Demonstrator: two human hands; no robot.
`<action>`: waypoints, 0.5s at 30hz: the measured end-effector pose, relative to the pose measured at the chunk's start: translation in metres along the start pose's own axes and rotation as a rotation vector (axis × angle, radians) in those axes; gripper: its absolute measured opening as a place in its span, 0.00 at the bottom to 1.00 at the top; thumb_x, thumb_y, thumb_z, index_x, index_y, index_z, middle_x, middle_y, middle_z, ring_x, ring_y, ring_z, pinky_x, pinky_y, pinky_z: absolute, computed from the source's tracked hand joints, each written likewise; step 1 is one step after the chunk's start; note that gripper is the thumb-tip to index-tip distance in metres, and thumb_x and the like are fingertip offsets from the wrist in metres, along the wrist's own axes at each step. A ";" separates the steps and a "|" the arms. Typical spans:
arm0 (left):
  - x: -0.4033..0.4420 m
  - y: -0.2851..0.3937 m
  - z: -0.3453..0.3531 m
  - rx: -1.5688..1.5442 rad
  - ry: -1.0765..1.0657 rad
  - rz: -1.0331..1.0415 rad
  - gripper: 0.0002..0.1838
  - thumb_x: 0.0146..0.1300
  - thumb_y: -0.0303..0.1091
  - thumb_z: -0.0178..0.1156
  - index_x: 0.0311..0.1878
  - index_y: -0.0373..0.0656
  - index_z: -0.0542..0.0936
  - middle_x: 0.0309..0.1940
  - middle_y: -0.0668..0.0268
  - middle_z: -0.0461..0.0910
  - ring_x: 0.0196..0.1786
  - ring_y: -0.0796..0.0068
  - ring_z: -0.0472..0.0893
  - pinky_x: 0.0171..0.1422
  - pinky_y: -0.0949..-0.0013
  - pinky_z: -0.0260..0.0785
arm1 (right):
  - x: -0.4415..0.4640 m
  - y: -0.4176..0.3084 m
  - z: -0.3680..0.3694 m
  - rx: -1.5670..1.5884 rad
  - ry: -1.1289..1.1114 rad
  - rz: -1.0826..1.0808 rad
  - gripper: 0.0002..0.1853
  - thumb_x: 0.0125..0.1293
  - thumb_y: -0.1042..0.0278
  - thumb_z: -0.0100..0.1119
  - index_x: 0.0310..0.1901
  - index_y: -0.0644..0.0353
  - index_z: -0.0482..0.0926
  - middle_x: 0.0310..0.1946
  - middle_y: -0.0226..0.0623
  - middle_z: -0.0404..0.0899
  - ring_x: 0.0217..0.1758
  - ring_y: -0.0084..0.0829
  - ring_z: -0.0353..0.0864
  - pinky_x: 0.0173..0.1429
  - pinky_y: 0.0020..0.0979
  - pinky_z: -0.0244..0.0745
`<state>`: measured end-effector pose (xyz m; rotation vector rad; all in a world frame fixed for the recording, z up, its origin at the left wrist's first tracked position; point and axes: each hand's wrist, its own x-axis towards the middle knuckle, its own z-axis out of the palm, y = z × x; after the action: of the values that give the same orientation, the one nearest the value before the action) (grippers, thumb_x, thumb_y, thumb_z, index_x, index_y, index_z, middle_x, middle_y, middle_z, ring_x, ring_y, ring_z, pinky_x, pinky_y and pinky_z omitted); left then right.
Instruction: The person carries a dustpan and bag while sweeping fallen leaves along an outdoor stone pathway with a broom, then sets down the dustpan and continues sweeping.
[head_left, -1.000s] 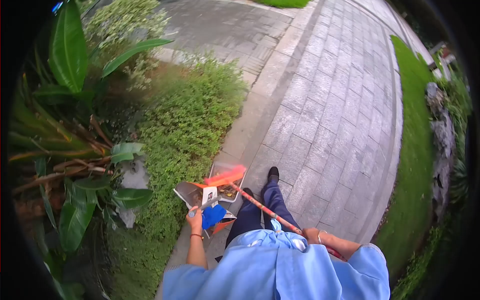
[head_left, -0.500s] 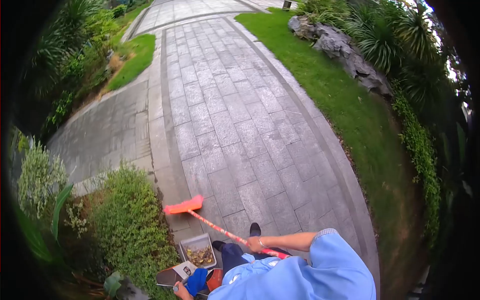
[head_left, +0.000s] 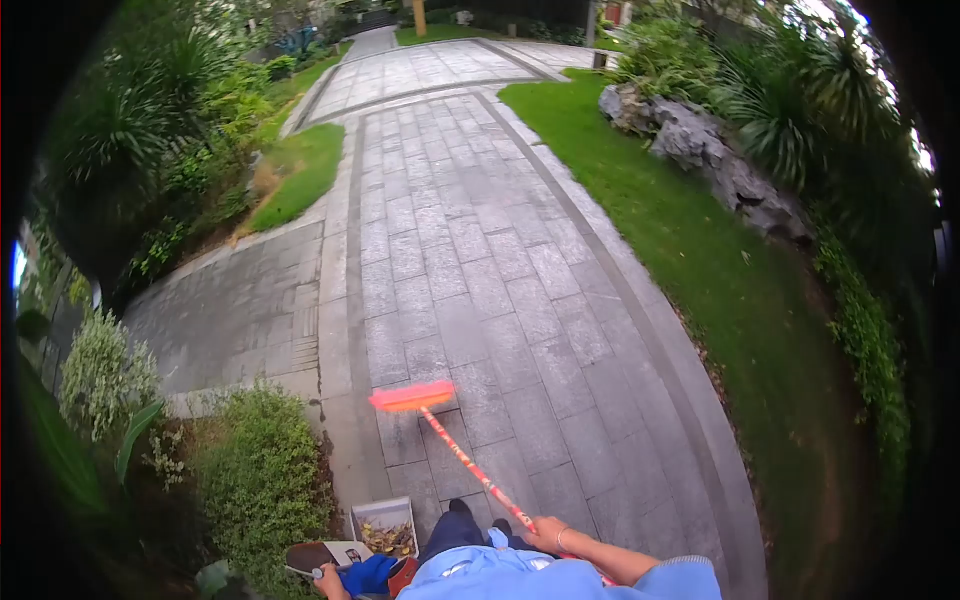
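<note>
My right hand (head_left: 546,536) is closed round the red patterned handle of a broom (head_left: 470,465). The broom's pink-orange head (head_left: 412,396) is out in front, over the paving left of the path's middle. Low on the left, my left hand (head_left: 328,581) is wrapped round a grey-ended handle, apparently that of the dustpan (head_left: 411,520); the join is hidden. This pale, box-shaped dustpan is beside my legs, with dry leaves (head_left: 388,538) in it. A blue cloth (head_left: 368,574) and a brown-and-white panel (head_left: 312,556) are close to my left hand.
The grey paved path (head_left: 500,270) runs ahead, with a grass strip (head_left: 690,270) and large rocks (head_left: 700,150) on the right. A trimmed bush (head_left: 262,465) borders it at near left. A side paving (head_left: 230,320) joins from the left.
The broom head has swung right and away from the bush side, further onto the paving. The view has tilted up, so my hands and the dustpan are lower in it. Both grips stay closed.
</note>
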<state>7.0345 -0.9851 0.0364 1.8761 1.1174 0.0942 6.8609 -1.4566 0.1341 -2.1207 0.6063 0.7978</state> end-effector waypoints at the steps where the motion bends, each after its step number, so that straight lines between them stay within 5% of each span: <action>1: -0.019 0.020 0.007 -0.096 0.084 0.035 0.11 0.40 0.27 0.60 0.31 0.35 0.75 0.29 0.61 0.76 0.33 0.70 0.76 0.39 0.65 0.68 | -0.004 -0.005 -0.021 -0.040 0.078 0.062 0.21 0.53 0.52 0.51 0.38 0.65 0.75 0.38 0.54 0.76 0.45 0.48 0.75 0.48 0.43 0.69; 3: -0.044 0.050 0.025 -0.125 -0.022 0.087 0.06 0.43 0.27 0.57 0.28 0.37 0.77 0.26 0.65 0.75 0.30 0.75 0.73 0.34 0.70 0.65 | 0.037 0.043 -0.018 -0.078 0.230 0.124 0.20 0.54 0.53 0.51 0.37 0.64 0.74 0.33 0.52 0.77 0.39 0.47 0.78 0.44 0.41 0.71; 5: -0.037 0.059 0.058 -0.079 -0.093 0.073 0.09 0.40 0.27 0.60 0.28 0.37 0.76 0.26 0.64 0.76 0.31 0.73 0.75 0.37 0.69 0.67 | 0.050 0.064 -0.047 0.225 0.236 0.148 0.19 0.57 0.52 0.50 0.35 0.63 0.74 0.26 0.45 0.78 0.27 0.39 0.79 0.32 0.37 0.74; 7: -0.048 0.077 0.098 -0.053 -0.111 0.085 0.05 0.41 0.26 0.60 0.25 0.37 0.76 0.22 0.66 0.75 0.28 0.75 0.74 0.35 0.70 0.67 | 0.106 0.147 -0.029 0.925 -0.058 0.510 0.19 0.59 0.52 0.51 0.29 0.63 0.73 0.21 0.39 0.76 0.20 0.31 0.75 0.24 0.34 0.70; 8: -0.054 0.084 0.122 -0.103 -0.132 0.099 0.04 0.42 0.26 0.59 0.23 0.38 0.76 0.21 0.67 0.75 0.26 0.76 0.73 0.32 0.70 0.67 | 0.111 0.160 -0.039 1.032 -0.086 0.607 0.19 0.59 0.52 0.51 0.28 0.63 0.73 0.21 0.39 0.75 0.20 0.31 0.74 0.24 0.33 0.70; 15: -0.103 0.193 0.276 -0.055 -0.155 0.112 0.07 0.44 0.31 0.59 0.19 0.37 0.76 0.16 0.67 0.75 0.21 0.79 0.73 0.25 0.70 0.65 | 0.172 0.133 -0.158 0.726 0.151 0.578 0.19 0.60 0.52 0.50 0.26 0.62 0.73 0.18 0.37 0.74 0.17 0.28 0.72 0.21 0.31 0.67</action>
<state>7.2325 -1.2760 0.0571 1.8628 0.8966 0.0413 6.9474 -1.6868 0.0261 -1.3446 1.3891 0.5808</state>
